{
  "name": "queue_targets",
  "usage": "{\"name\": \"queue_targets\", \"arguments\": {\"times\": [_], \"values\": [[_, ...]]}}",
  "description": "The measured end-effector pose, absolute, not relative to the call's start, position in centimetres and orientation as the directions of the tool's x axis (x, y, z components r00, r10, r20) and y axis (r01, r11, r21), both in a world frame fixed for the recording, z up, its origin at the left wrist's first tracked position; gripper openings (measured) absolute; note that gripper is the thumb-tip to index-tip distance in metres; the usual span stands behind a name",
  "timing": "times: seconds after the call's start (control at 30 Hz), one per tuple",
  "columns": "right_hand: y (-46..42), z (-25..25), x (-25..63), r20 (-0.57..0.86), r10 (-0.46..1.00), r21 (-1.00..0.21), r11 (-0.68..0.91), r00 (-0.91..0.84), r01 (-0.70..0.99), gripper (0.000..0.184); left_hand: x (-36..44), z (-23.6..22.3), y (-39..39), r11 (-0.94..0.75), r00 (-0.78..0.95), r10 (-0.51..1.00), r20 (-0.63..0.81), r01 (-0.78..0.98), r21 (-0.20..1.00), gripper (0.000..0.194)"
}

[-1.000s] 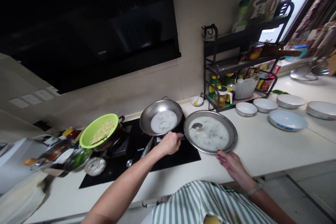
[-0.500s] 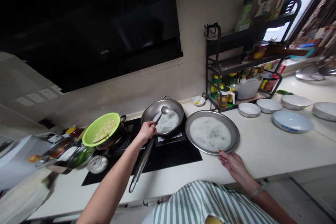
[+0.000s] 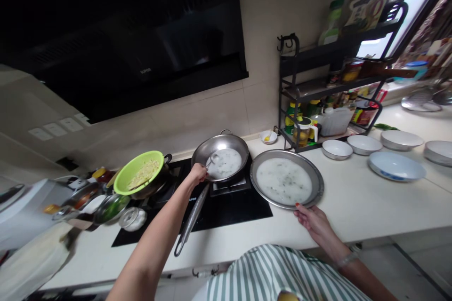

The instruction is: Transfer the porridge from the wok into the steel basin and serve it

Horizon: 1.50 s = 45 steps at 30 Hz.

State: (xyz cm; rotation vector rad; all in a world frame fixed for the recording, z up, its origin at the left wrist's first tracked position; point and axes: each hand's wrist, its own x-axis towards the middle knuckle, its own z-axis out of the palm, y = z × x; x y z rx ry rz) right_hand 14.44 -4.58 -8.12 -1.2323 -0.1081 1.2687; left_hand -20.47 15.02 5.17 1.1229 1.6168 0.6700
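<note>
My left hand (image 3: pixel 199 172) is closed around the handle of a metal spoon (image 3: pixel 212 159). The spoon's head dips into a milky white liquid with green bits inside the steel wok (image 3: pixel 204 147). On the hob the wok sits with its long handle (image 3: pixel 192 221) toward me. At its right stands a wide metal dish (image 3: pixel 315 183) filled with similar white liquid. My right hand (image 3: pixel 315 222) pinches the near rim of this dish with thumb and fingers.
Left of the wok, a green basket (image 3: pixel 120 181) of pale shreds rests on a dark pot. A glass jar (image 3: pixel 133 218) stands near it. Several white bowls (image 3: pixel 337 150) and a bluish plate (image 3: pixel 396 167) are on the right counter, below a black spice rack (image 3: pixel 296 68).
My left hand has carried the spoon left from the metal dish to the wok and lowered its head into the liquid there. My right hand stays at the dish rim.
</note>
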Motion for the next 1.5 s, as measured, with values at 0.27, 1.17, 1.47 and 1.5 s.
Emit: {"name": "queue_targets", "arguments": {"times": [0.27,1.17,1.47,1.5], "values": [[-4.6,-8.3,14.4,-0.532,0.76,-0.723,-0.177,0.374,-0.668,0.037,-19.8,6.7,14.4,0.639,0.127,0.769,-0.627,-0.111,0.761,0.013],[-4.6,-8.2,14.5,-0.542,0.754,-0.725,-0.196,0.371,-0.66,0.034,-12.8,9.5,5.5,0.663,0.471,0.655,-0.591,0.017,0.748,0.01],[-4.7,-7.7,14.4,-0.526,0.762,-0.741,-0.194,0.376,-0.643,0.033,-9.2,4.0,3.6,-0.156,0.52,0.84,-0.155,0.505,0.849,0.017],[-4.7,-7.7,14.4,-0.526,0.763,-0.741,-0.194,0.376,-0.643,0.033,-9.3,4.0,3.5,-0.279,0.558,0.828,-0.055,0.495,0.823,0.018]]}}
